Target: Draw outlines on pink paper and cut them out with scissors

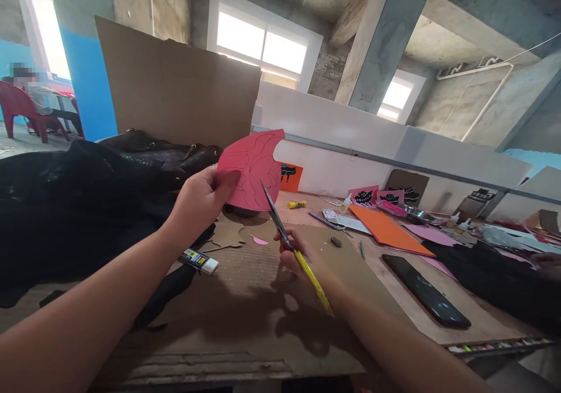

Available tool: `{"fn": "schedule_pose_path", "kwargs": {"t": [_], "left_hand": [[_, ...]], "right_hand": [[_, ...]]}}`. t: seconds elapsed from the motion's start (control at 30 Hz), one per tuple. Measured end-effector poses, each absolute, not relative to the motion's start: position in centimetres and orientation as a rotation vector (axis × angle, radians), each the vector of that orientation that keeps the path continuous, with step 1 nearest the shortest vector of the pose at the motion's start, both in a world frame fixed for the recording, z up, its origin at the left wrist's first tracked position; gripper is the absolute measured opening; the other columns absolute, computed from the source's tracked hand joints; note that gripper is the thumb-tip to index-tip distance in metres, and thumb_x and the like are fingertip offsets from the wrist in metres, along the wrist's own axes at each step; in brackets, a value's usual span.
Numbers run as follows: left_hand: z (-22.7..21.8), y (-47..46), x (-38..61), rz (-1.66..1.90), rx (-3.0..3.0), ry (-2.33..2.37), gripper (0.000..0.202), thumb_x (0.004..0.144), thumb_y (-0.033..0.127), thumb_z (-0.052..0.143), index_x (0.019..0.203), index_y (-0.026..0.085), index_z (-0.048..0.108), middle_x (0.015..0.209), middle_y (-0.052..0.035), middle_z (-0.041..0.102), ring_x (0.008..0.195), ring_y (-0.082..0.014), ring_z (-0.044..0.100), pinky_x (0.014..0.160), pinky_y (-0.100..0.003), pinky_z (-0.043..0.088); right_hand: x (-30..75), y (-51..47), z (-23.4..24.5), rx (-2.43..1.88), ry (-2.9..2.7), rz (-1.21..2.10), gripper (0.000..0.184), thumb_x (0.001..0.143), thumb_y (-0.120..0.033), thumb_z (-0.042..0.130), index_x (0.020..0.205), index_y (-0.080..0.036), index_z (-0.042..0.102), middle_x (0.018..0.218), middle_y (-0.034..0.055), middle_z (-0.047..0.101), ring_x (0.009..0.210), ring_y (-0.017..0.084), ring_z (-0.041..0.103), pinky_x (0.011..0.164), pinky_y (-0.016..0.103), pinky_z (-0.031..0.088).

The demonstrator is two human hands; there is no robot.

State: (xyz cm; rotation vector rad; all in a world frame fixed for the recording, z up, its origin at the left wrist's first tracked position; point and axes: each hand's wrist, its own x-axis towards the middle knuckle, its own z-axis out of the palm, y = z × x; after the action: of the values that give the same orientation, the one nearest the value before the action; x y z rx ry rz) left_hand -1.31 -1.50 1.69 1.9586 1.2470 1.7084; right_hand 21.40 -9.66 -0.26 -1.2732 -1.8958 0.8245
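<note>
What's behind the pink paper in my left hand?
Brown cardboard shows above it, part of an orange card past its right edge; whatever the paper covers is hidden.

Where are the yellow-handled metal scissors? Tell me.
The scissors are near the head view's centre, in the right hand, blade tips overlapping the pink paper sheet held in the left hand.
</note>
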Motion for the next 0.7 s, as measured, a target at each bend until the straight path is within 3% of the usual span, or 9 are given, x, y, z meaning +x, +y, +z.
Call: {"fn": "schedule_pose_path", "kwargs": {"t": [0.4,0.7], "left_hand": [[1.75,-1.76,-1.23,1.703,1.976,1.241,0.035,0.090,0.054,0.054,0.086,0.021,0.066,0.076,-0.0003,0.067,0.068,-0.0185,0.055,0.062,-0.027,0.043],[1.56,-1.42,-1.33,1.693,1.948,1.204,0.038,0.090,0.057,0.054,0.085,0.022,0.066,0.075,-0.0008,0.064,0.067,-0.0183,0.053,0.060,-0.028,0.041]], "right_hand": [[21.58,-9.38,-1.10,-1.279,-1.887,0.882,0.036,0.086,-0.048,0.054,0.107,-0.019,0.048,0.088,0.0023,0.048,0.076,0.016,0.043,0.067,0.030,0.040],[21.71,-9.53,-0.90,-1.266,-1.887,0.882,0.035,0.087,-0.047,0.054,0.107,-0.020,0.048,0.083,0.0004,0.048,0.073,0.016,0.044,0.070,0.032,0.040]]}}
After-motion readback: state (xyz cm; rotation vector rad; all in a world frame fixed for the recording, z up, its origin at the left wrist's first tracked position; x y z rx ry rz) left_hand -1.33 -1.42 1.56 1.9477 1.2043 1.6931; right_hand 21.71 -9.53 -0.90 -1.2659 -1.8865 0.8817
